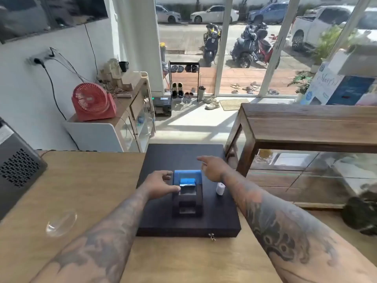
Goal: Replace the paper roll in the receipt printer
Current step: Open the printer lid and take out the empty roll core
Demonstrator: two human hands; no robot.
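Note:
A small black receipt printer with a blue-lit top stands on a flat black cash drawer. A white paper roll stands upright on the drawer just right of the printer. My left hand rests against the printer's left side, thumb touching the lid area, fingers apart. My right hand hovers over the printer's far right corner with the index finger stretched out to the left, holding nothing.
The drawer lies on a wooden counter, with a key in its front lock. A grey machine stands at the left edge. A glass bowl sits front left. A wood-and-glass display case stands to the right.

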